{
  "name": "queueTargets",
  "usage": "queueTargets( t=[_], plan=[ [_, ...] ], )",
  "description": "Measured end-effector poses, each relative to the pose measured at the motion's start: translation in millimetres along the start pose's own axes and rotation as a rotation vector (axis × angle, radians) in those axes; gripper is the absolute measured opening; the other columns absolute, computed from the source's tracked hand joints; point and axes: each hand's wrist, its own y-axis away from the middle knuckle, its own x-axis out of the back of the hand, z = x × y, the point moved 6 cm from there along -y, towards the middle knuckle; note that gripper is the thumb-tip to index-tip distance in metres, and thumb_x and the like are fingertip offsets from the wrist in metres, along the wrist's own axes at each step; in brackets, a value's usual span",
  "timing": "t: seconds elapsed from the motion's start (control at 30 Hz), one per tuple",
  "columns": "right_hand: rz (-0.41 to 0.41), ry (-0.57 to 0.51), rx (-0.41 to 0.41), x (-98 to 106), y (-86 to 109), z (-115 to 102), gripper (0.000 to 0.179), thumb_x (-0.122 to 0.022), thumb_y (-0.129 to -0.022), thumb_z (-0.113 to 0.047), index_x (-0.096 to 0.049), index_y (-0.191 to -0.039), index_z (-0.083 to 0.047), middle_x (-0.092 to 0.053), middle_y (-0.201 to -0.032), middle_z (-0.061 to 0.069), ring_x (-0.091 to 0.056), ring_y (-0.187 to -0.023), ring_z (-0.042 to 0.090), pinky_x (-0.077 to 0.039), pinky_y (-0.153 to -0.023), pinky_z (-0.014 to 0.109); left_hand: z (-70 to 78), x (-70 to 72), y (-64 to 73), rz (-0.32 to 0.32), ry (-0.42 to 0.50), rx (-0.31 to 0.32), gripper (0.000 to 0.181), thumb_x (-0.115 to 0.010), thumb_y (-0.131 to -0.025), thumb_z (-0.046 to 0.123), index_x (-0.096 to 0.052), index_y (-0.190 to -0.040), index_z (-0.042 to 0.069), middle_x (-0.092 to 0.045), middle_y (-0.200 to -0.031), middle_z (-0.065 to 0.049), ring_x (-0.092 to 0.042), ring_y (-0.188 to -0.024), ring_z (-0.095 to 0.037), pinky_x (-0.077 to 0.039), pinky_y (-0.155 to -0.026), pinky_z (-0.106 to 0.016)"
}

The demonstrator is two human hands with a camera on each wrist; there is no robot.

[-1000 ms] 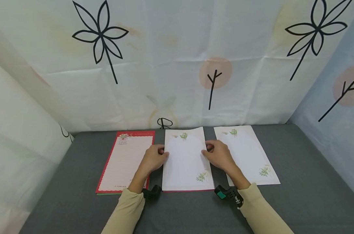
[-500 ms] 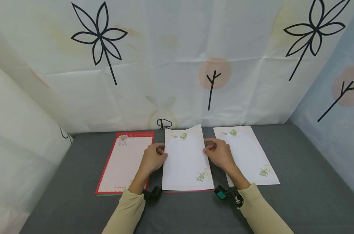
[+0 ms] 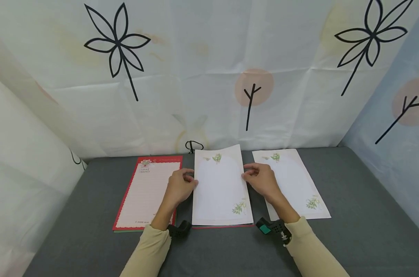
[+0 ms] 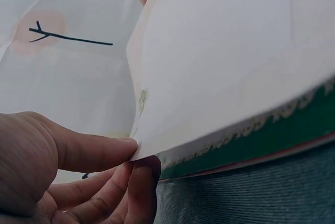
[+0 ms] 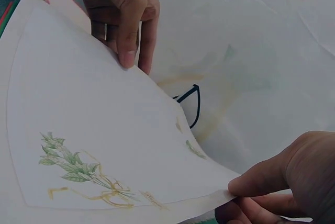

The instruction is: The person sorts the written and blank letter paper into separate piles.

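Observation:
A white sheet of paper [image 3: 220, 184] with green leaf prints is held by its two long sides in the middle of the table. My left hand [image 3: 180, 186] pinches its left edge between thumb and fingers, as the left wrist view shows close up. On the opposite edge, my right hand [image 3: 263, 182] pinches the same sheet [image 5: 104, 103]. The paper bows between the hands, its far end raised. Under it, a green sheet with a pale scalloped border [image 4: 246, 145] shows in the left wrist view, with a thin red edge below.
Left of the held sheet lies a red-bordered lined sheet [image 3: 154, 196] with green peeking out underneath. Another white leaf-printed sheet [image 3: 292, 177] lies to the right, partly under my right forearm. A patterned cloth backdrop [image 3: 202, 57] rises behind the dark grey table [image 3: 361, 231].
The far end of the middle sheet has risen, first at its right corner. My right hand has shifted slightly right and up with the edge; my left hand has barely moved.

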Motion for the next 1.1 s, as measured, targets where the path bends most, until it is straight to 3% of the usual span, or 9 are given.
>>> queueTargets(
  t=[0.2, 0.5, 0.63, 0.8, 1.1],
  plan=[
    [-0.031, -0.065, 0.004, 11.2, -0.9, -1.1, 0.031, -0.065, -0.094, -0.002, -0.066, -0.124, 0.008, -0.069, -0.092, 0.014, -0.069, -0.081, 0.029, -0.056, -0.071, 0.037, 7.6, -1.4, 2.8, -0.011, 0.059, -0.004, 0.034, -0.073, -0.09, 0.002, -0.068, -0.122, -0.004, -0.072, -0.084, -0.008, -0.068, -0.076, -0.023, -0.053, -0.062, -0.034],
    [-0.053, -0.033, 0.001, 28.9, -0.1, -6.5, 0.033, -0.067, -0.094, -0.002, -0.065, -0.125, 0.009, -0.07, -0.097, 0.018, -0.069, -0.079, 0.027, -0.058, -0.074, 0.043, 27.4, -7.6, 9.3, -0.024, 0.2, -0.085, 0.034, -0.07, -0.089, -0.005, -0.065, -0.123, -0.008, -0.07, -0.088, -0.015, -0.071, -0.069, -0.024, -0.057, -0.057, -0.033],
    [-0.034, -0.029, -0.009, 37.0, -1.0, -3.5, 0.032, -0.067, -0.095, -0.003, -0.065, -0.125, 0.008, -0.07, -0.098, 0.019, -0.068, -0.079, 0.026, -0.058, -0.075, 0.045, 36.3, -13.7, 8.9, -0.013, 0.211, -0.105, 0.035, -0.07, -0.089, -0.005, -0.065, -0.123, -0.007, -0.071, -0.089, -0.016, -0.072, -0.071, -0.025, -0.059, -0.059, -0.035],
    [0.031, -0.013, -0.018, 54.0, -2.6, 4.1, 0.032, -0.064, -0.095, -0.003, -0.066, -0.125, 0.007, -0.069, -0.096, 0.019, -0.066, -0.077, 0.022, -0.057, -0.074, 0.042, 48.8, -26.7, 4.6, -0.017, 0.201, -0.11, 0.036, -0.071, -0.089, -0.003, -0.065, -0.125, -0.005, -0.073, -0.092, -0.016, -0.074, -0.076, -0.026, -0.059, -0.059, -0.035],
    [0.106, -0.009, -0.033, 87.3, -2.5, 14.4, 0.033, -0.064, -0.095, -0.001, -0.065, -0.126, 0.008, -0.068, -0.096, 0.021, -0.063, -0.075, 0.015, -0.054, -0.068, 0.025, 63.7, -64.3, -8.4, -0.054, 0.194, -0.092, 0.035, -0.069, -0.09, 0.0, -0.065, -0.125, -0.001, -0.071, -0.092, -0.012, -0.073, -0.076, -0.023, -0.056, -0.059, -0.033]
  ],
)
